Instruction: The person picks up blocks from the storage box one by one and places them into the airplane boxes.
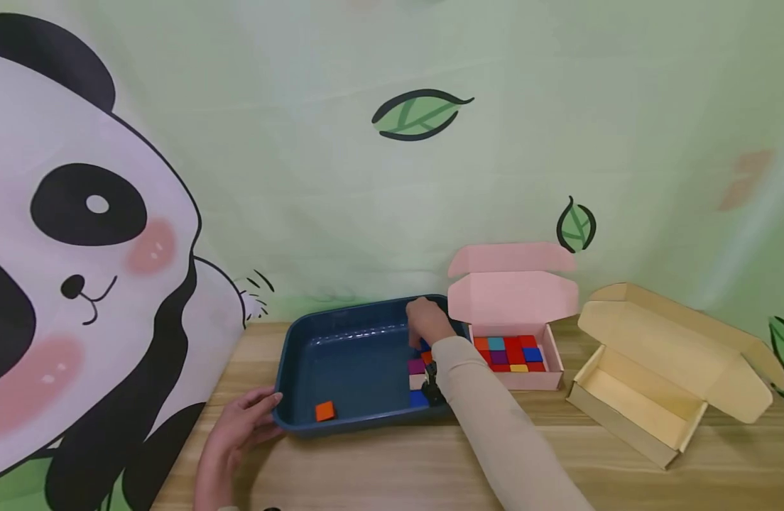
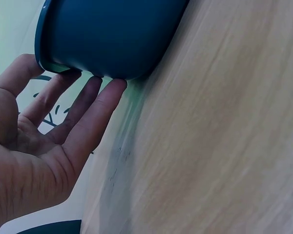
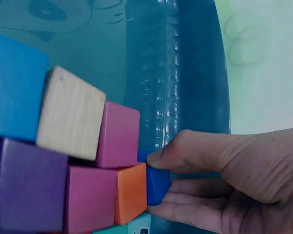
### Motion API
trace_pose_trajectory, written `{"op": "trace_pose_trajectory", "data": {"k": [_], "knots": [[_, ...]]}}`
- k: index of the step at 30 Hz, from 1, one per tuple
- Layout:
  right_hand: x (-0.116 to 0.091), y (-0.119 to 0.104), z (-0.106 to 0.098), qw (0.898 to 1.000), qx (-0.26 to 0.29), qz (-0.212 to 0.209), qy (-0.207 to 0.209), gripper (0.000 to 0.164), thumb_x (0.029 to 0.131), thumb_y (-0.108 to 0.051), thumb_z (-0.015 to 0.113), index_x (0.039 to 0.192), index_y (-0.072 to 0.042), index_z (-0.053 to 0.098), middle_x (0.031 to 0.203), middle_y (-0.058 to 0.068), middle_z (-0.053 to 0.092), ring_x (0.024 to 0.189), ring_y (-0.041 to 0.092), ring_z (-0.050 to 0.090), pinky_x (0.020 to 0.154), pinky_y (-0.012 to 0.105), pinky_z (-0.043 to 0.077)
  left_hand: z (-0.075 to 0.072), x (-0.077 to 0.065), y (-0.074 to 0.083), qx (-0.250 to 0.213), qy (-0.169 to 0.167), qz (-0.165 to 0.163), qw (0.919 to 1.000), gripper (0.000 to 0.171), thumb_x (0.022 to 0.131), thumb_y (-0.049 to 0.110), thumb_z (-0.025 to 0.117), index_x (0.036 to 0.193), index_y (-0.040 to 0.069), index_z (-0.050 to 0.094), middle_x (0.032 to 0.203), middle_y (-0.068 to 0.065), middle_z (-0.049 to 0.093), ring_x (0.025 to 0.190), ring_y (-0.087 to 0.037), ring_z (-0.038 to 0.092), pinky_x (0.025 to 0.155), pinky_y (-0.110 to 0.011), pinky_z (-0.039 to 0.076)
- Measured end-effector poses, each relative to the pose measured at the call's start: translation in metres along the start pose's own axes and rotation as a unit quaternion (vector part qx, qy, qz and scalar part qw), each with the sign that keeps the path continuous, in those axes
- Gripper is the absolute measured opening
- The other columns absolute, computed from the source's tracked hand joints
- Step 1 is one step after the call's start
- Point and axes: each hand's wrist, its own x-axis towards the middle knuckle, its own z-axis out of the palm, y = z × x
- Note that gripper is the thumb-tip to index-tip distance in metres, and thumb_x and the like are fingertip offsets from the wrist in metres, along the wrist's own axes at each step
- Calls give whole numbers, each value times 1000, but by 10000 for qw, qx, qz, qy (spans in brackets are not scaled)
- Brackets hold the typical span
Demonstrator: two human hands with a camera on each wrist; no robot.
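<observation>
Above the worktop [image 1: 341, 475], holding the near-left side of the blue tray [image 1: 354, 362] by rim and outer wall with the loosely spread left hand [image 1: 241, 422]. Farther back, in the tray's right end, pinching a blue block [image 3: 158, 186] beside an orange block [image 3: 131, 192] with the right hand [image 1: 428, 321].

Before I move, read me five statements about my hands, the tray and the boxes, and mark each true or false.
1. The right grip pinches a blue block. True.
2. The left grip pinches a yellow block. False: it holds the end of the dark blue tray.
3. An orange block lies apart from the tray's other blocks. True.
4. The pink cardboard box contains no blocks. False: coloured blocks lie inside.
5. The tan cardboard box stands open. True.
</observation>
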Motion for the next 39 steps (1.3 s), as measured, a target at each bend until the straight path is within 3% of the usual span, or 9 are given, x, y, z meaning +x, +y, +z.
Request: {"op": "trace_pose_trajectory", "data": {"k": [7, 12, 16, 23, 29, 33, 39], "knots": [[-6, 4, -1, 9993, -237, -275, -58, 31, 69, -15, 83, 96, -8, 67, 98, 6, 63, 79, 20, 57, 68, 32, 53, 1, 0, -1, -40, 76, 42, 10000, 32, 84, 22, 73, 111, 7, 64, 91, -3, 68, 79, -22, 69, 74, -45, 56], [-11, 8, -4, 9985, -415, -362, -78, 24, 71, -16, 81, 88, -9, 66, 90, 4, 62, 71, 19, 53, 62, 29, 49, 3, 2, 0, -176, -46, 17, 9998, 27, 84, 19, 72, 108, 9, 65, 92, -2, 68, 79, -21, 69, 75, -44, 56], [-13, 12, -4, 9973, -538, -448, -200, 16, 74, -20, 79, 74, -12, 65, 80, 1, 60, 65, 17, 52, 58, 27, 46, 5, 3, 0, -86, 25, -27, 10000, 30, 84, 20, 72, 111, 8, 64, 93, -2, 68, 78, -21, 69, 74, -43, 56], [-15, 11, -7, 9971, -385, -639, -130, 20, 73, -19, 79, 64, -14, 63, 67, -2, 56, 58, 15, 50, 51, 26, 43, 4, 2, -2, -72, 78, 1, 9999, 32, 83, 22, 74, 111, 8, 65, 94, -3, 68, 79, -21, 69, 73, -43, 56], [-20, 9, -15, 9942, 27, -1072, 14, 37, 75, -15, 75, 49, -16, 49, 49, -5, 37, 45, 12, 35, 44, 26, 30, 3, 2, -2, -108, 53, -57, 9999, 39, 82, 23, 75, 115, 5, 63, 99, -4, 67, 82, -23, 69, 74, -43, 56], [-23, 4, -19, 9911, 105, -1326, 64, 46, 76, -14, 74, 46, -17, 40, 45, -6, 29, 43, 12, 26, 43, 26, 25, 3, 2, -1, -51, 37, -21, 10000, 41, 82, 25, 75, 115, 6, 63, 99, -4, 67, 82, -22, 69, 75, -43, 56], [-27, 0, -21, 9882, 125, -1500, 276, 38, 75, -12, 74, 49, -16, 47, 47, -6, 33, 45, 11, 31, 44, 25, 27, 2, 3, -2, -100, 37, -7, 9999, 37, 82, 23, 74, 114, 6, 64, 98, -3, 68, 83, -21, 69, 74, -43, 56]]}}
